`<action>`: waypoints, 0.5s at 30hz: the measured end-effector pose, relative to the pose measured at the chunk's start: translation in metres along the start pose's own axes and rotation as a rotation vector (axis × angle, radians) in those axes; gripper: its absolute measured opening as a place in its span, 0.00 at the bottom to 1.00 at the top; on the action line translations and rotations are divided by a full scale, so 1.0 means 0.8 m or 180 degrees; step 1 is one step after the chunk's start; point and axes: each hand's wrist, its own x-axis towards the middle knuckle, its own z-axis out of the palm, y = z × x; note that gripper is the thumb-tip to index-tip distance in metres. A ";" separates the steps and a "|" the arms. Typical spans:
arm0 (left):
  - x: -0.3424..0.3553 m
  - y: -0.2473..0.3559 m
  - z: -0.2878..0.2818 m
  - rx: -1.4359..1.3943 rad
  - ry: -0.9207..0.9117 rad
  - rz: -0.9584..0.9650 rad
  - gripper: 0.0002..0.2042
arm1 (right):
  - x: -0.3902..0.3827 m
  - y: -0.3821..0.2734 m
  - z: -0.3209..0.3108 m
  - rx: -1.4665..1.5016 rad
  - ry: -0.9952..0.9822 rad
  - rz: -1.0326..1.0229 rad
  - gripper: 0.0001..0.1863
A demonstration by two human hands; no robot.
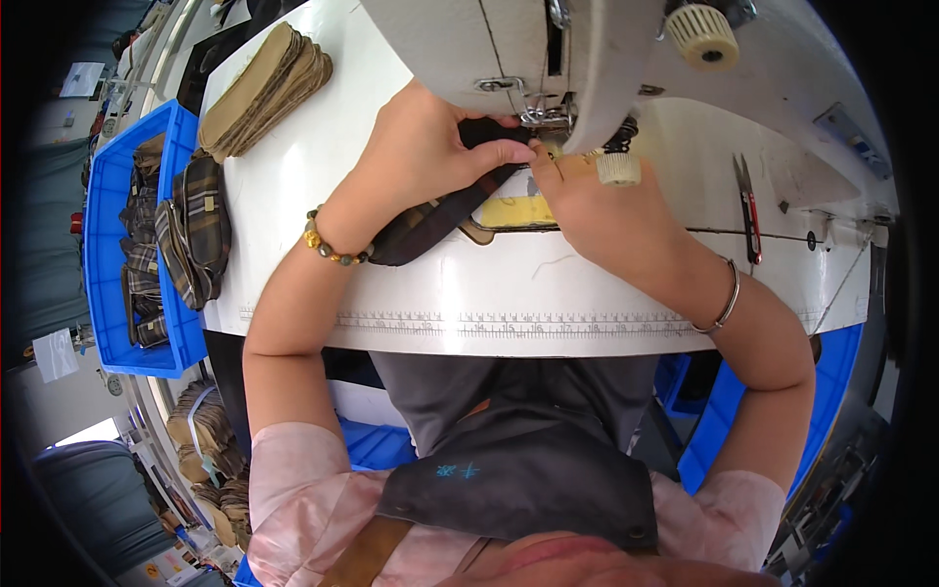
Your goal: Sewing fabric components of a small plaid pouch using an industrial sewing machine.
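Under the head of the sewing machine [489,49], two bare hands work close together at the presser foot. The left hand [425,147] grips the dark cloth [416,235] between thumb and fingers; the cloth runs from the foot down under that hand's wrist. The right hand [611,201] has its fingertips just beside the left thumb; a pale knob [618,169] stands in front of it, so I can't tell whether it grips anything. The machine's head hides part of the work from above.

Just below the hands is one yellow strip [515,212], then a loose thread [553,264] on the white table [411,293]. One ruler strip [509,325] follows the near edge. To the right lies one pair of snips [751,220], red-handled, well apart from the cloth. Far left I count one brown stack [264,88], its layers too tight to number, and one blue crate [108,293] of plaid pieces, with more plaid pouches [201,225] beside it, overlapping.
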 end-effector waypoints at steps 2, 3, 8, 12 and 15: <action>0.000 0.000 0.004 0.0088 0.0251 0.0263 0.17 | 0.005 -0.003 -0.006 -0.0313 -0.0268 -0.0185 0.20; -0.001 0.001 0.005 0.0212 0.0247 0.0261 0.15 | 0.005 -0.003 -0.005 -0.0317 -0.0269 -0.0183 0.20; -0.004 0.010 0.005 0.0359 -0.0036 0.0018 0.11 | 0.004 0.001 -0.002 -0.0154 -0.0073 -0.0227 0.08; -0.004 0.008 0.005 0.0385 0.0044 0.0087 0.09 | -0.002 0.007 -0.004 -0.0061 -0.0106 -0.0211 0.05; -0.002 0.001 0.007 0.0347 0.0069 0.0096 0.09 | -0.005 0.001 -0.015 -0.0071 -0.0368 -0.0194 0.09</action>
